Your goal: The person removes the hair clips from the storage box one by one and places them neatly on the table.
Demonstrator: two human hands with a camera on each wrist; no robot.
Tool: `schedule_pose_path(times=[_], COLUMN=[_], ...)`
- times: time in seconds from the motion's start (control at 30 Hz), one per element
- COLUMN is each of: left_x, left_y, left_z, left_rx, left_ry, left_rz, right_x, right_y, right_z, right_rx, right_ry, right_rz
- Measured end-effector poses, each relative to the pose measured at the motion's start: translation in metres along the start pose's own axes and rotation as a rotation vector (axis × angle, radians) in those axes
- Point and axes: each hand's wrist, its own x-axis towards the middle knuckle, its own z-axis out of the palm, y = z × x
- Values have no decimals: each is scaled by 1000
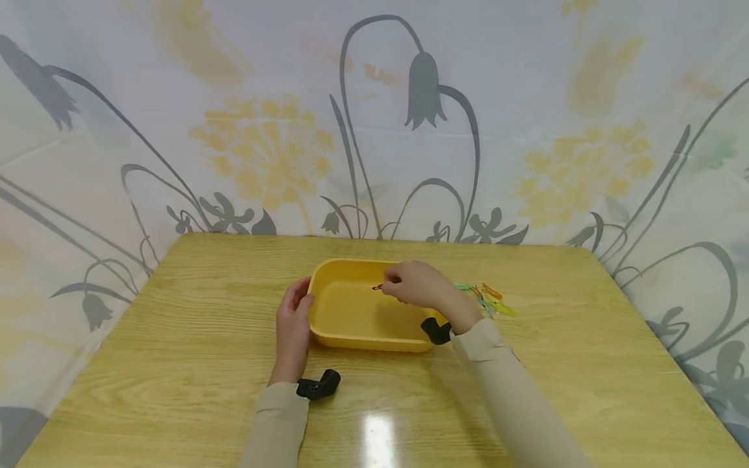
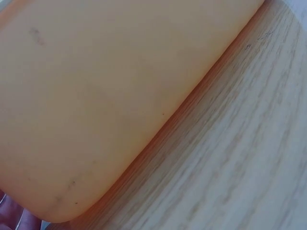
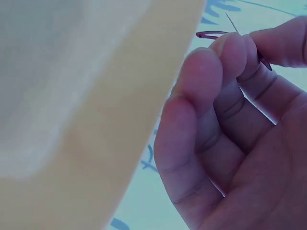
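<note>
A yellow rectangular plastic basin (image 1: 345, 318) sits on the wooden table, its wall (image 2: 105, 96) filling much of the left wrist view. My left hand (image 1: 294, 325) holds its left end, with thumb and fingers at the rim. Over the right part of the basin, my right hand (image 1: 418, 284) pinches a dark red snap hair clip (image 3: 211, 34) between thumb and fingertips. The clip's looped end and a thin metal tongue stick out past the fingers; the rest is covered. Just right of the basin lie several colourful hair clips (image 1: 491, 291), partly behind the right forearm.
The wood-grain table (image 1: 193, 338) reaches back to a flower-patterned cloth (image 1: 374, 162). Black camera mounts (image 1: 320, 385) are strapped on both wrists. A bright light reflection (image 1: 378, 442) shows near the front of the table.
</note>
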Motion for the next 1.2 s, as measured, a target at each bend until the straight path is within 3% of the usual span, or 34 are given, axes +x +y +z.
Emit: schedule_pose_path(times=[0.27,0.43,0.8,1.07,1.2], left_x=[1,0,-12,-2,-2], left_y=[-1,0,24,2,3], left_z=[1,1,6,-2,0], left_rx=[14,12,35,33,16], left_ry=[13,8,0,4,-8], left_rz=[15,7,-11,7,-3], right_x=[-24,-40,-64,-75,-81], right_y=[2,7,19,26,30], right_z=[-5,-2,3,1,-4], right_rx=[70,152,358,390,389], right_ry=[69,114,206,214,224], right_rz=[35,14,-15,-6,24])
